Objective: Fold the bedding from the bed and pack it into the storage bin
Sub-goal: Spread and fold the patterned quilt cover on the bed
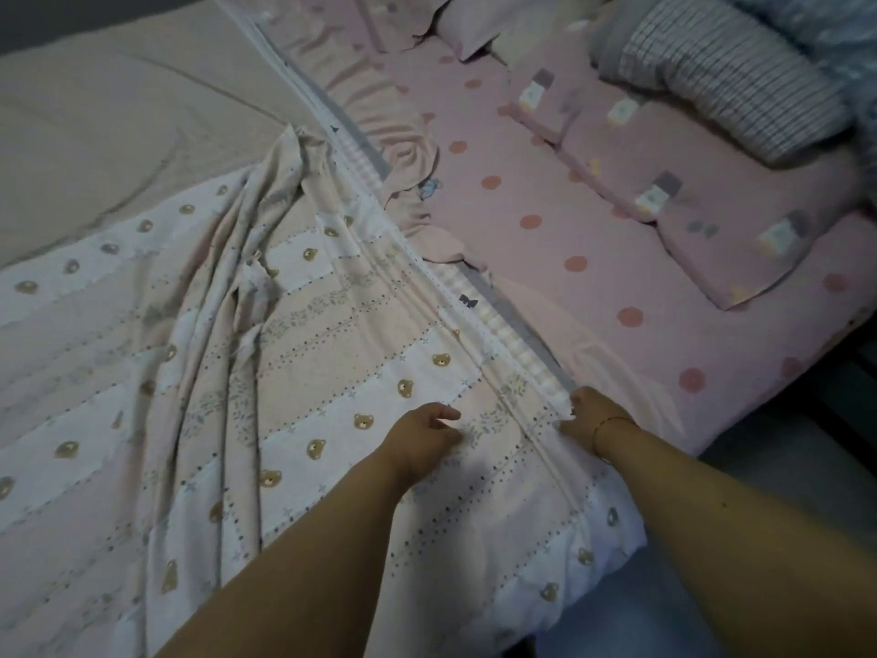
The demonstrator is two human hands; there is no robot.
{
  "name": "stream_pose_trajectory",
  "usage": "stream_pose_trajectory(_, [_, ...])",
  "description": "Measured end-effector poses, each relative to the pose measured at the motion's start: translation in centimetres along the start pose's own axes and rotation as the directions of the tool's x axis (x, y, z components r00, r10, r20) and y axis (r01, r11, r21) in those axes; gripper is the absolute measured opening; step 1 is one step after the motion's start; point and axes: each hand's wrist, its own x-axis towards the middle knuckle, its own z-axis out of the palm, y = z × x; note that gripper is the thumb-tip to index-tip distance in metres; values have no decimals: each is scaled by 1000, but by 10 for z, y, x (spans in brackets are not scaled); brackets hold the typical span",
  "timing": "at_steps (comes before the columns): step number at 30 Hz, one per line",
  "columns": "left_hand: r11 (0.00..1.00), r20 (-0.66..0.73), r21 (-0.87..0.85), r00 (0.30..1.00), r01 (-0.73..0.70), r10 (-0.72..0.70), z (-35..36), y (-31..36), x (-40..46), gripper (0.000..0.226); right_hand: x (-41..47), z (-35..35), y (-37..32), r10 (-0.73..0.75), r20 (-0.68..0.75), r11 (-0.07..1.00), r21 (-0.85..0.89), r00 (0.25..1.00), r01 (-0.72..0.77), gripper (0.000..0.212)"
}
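Observation:
A bear-print sheet (294, 372) in pink and white stripes lies spread over the near side of the bed, bunched into long wrinkles at its middle. Its right edge runs as a straight folded line from the far end down to my hands. My left hand (427, 436) rests on the sheet with loosely curled fingers and holds nothing. My right hand (591, 420) pinches the folded edge of the sheet near the bed's corner. The storage bin is not in view.
A pink dotted sheet (593, 239) covers the right half of the bed. On it lie a folded pink blanket (664, 182), a grey striped pillow (726, 73) and a pink pillow (474, 21). A plain beige sheet (118, 111) lies at the far left. Dark floor (783, 444) borders the bed at right.

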Motion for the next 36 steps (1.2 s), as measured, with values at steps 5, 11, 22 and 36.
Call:
stream_pose_trajectory(5, [997,-59,-17,996,72,-73,7,-6,18,20,20,6,6,-21,136,999,-25,991,25,62])
stream_pose_trajectory(11, [997,-157,-1,984,83,-82,0,-17,24,15,15,-18,65,162,57,985,-69,985,-158,53])
stream_pose_trajectory(22, [984,-435,129,899,125,-57,-63,-69,-4,35,14,10,-31,-65,-490,993,-120,869,7,35])
stream_pose_trajectory(36, [899,-701,248,707,361,-91,-156,-148,14,55,24,135,-242,-361,26,922,159,932,352,26])
